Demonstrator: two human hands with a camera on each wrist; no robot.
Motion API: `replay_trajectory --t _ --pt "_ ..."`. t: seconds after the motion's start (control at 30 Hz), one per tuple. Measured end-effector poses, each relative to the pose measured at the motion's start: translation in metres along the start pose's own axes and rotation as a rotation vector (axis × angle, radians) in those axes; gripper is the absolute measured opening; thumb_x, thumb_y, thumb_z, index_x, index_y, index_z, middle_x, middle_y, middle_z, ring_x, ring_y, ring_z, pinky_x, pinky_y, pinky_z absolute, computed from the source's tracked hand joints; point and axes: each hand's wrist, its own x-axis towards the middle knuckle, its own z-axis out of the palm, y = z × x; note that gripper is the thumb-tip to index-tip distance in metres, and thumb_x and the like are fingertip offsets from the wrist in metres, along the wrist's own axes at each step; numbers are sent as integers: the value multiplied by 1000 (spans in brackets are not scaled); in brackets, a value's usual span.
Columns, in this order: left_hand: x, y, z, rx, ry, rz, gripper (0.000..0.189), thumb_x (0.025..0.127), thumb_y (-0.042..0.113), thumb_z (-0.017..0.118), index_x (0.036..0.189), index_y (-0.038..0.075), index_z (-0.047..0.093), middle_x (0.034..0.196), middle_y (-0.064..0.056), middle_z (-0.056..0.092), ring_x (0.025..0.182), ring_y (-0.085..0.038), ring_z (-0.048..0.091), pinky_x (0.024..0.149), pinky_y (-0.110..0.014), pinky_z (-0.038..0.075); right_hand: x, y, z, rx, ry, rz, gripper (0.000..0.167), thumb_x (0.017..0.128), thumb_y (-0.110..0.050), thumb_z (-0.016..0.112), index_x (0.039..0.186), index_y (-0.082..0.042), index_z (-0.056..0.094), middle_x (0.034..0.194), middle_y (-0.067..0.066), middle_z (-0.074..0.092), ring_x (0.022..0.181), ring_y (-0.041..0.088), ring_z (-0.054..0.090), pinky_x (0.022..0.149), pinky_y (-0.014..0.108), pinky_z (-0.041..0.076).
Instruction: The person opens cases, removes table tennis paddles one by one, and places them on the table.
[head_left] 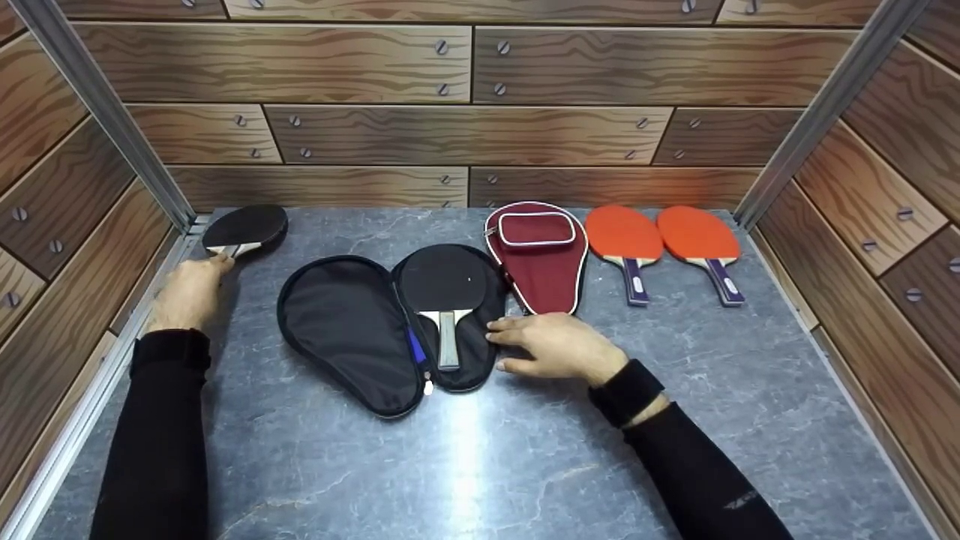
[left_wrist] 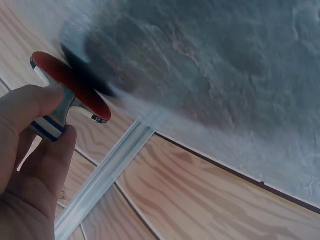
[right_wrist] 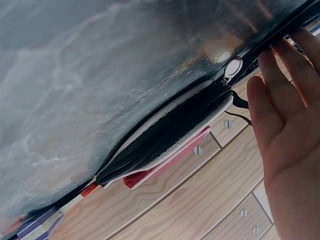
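At the far left, my left hand (head_left: pixel 187 294) grips a table tennis paddle (head_left: pixel 249 225) by its handle, its black face turned up. The left wrist view shows its red underside and the thumb and fingers pinching the handle. An open black paddle case (head_left: pixel 337 315) lies spread at the middle. In its right half rests a second black paddle (head_left: pixel 444 277), its pale handle (head_left: pixel 448 345) toward me. My right hand (head_left: pixel 559 346) has its fingers extended, fingertips right at the case's right edge. Just beyond that hand lies a maroon case (head_left: pixel 536 274) with white piping.
Two paddles with orange-red faces, the nearer one (head_left: pixel 626 232) and the outer one (head_left: pixel 697 232), lie at the back right. Wood-patterned walls (head_left: pixel 472 135) enclose the grey marbled table (head_left: pixel 360 480) at the back and sides. A metal rail (head_left: pixel 97 435) runs along the left edge.
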Motion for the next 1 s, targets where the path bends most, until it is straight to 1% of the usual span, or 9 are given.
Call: replay_trajectory --t 0.1,0.17,0.27,0.37,0.5,0.6,0.83,0.93,1.0 --pt "0 -1 2 9 -8 22 32 111 -9 61 140 -7 75 134 -46 73 108 -79 71 85 -89 59 0 0 0 0 1 -2 57 113 -48 74 159 -16 75 164 6 75 155 22 72 120 51 65" --pt "0 -2 4 19 -22 41 32 106 -11 67 137 -9 75 140 -44 72 109 -78 72 88 -88 59 0 0 0 -4 4 -4 56 113 -48 73 159 -16 76 164 6 75 155 22 72 120 51 65" --pt "-1 -3 6 28 -46 39 35 101 -10 76 137 -9 75 149 -40 70 110 -77 72 88 -87 60 1 0 0 -11 8 -8 55 113 -47 73 158 -16 76 163 6 76 154 22 72 119 51 65" --pt "-1 -3 9 43 -58 58 33 98 -10 81 129 -11 74 144 -41 72 107 -74 74 87 -85 61 1 0 1 -16 10 -10 55 113 -47 73 158 -16 76 163 5 76 154 22 72 120 50 65" --pt "-3 -4 11 47 -61 76 21 96 -12 78 116 -13 72 122 -46 76 98 -74 75 79 -84 60 1 1 1 -18 7 -11 55 113 -47 73 159 -17 76 163 5 76 154 22 72 119 51 66" --pt "-4 -4 13 43 -70 73 15 95 -12 77 108 -12 70 110 -47 75 95 -75 73 77 -84 58 1 1 2 -15 2 -9 56 113 -48 72 159 -17 75 164 6 75 154 23 72 120 51 65" --pt "-4 -3 12 41 -91 49 11 97 -9 76 107 -10 71 114 -45 76 98 -75 73 79 -85 58 1 0 1 -12 -18 5 59 113 -50 72 161 -17 74 167 6 73 156 24 70 122 53 64" --pt "-3 0 12 27 -78 48 7 100 -5 75 104 -9 71 112 -42 77 99 -73 74 81 -84 58 1 -1 1 -16 -24 9 60 113 -52 72 162 -17 73 168 7 72 157 25 70 123 53 64" --pt "-2 4 11 23 -66 50 9 103 0 74 105 -8 72 114 -40 78 102 -71 75 85 -83 59 1 -1 1 -18 -23 11 60 113 -52 72 162 -17 73 168 6 72 157 24 70 123 53 63"
